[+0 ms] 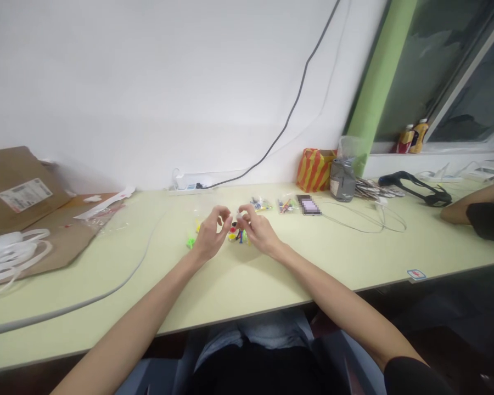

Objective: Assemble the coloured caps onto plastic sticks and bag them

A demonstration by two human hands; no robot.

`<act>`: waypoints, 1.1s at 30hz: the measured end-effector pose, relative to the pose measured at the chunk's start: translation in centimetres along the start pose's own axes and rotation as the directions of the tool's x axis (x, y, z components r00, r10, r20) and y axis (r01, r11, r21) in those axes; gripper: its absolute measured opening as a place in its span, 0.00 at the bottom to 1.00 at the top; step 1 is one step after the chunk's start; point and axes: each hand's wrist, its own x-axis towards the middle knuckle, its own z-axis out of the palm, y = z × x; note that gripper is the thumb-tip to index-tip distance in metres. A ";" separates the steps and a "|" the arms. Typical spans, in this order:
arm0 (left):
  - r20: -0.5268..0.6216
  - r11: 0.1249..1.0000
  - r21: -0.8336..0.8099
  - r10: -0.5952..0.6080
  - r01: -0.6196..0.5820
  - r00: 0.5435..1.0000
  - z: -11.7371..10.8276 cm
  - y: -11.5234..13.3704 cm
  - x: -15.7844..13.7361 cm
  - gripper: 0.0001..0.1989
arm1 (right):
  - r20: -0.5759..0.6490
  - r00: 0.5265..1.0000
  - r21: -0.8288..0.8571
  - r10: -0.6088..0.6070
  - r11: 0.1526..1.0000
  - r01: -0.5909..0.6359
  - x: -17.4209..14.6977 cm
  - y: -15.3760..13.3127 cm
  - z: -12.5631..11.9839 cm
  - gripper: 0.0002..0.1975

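Here, both hands (208, 235) (260, 232) nearly meet; colourful pieces (241, 236) lie between them.

1. White wall (148, 82) ran behind the long, pale yellow-green table (374, 252).
2. Green upright strip (381, 82) stood at right, beside a dark-glassed window (432, 66).
3. Wall and tabletop were brightly lit; under-table area was dark.

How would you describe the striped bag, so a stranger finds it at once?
On the pale table, look along the white wall, right of where the black cable ends. The bag stands there beside a grey package; only the bag has red and yellow stripes.
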 end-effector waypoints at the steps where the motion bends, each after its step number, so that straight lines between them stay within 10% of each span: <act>1: 0.046 1.000 -0.003 0.007 -0.007 0.999 0.1 -0.2 0.0 0.09 | -0.002 1.000 0.027 0.004 1.000 -0.004 0.1 0.1 -0.2 0.09; 8: 0.270 0.997 -0.072 0.016 0.004 0.963 0.3 0.0 -0.2 0.14 | 0.043 0.999 0.256 -0.029 0.967 0.017 0.0 0.5 -0.1 0.05; 27: 0.149 0.946 0.300 0.076 -0.119 0.986 0.8 0.7 -0.2 0.13 | 0.229 0.972 0.658 -0.058 0.745 -0.111 0.6 -0.5 -0.7 0.18; 33: 0.221 0.987 0.157 -0.021 -0.015 0.975 2.0 0.9 -0.9 0.11 | 0.282 0.958 0.662 -0.043 0.732 -0.162 0.8 -0.1 -1.2 0.20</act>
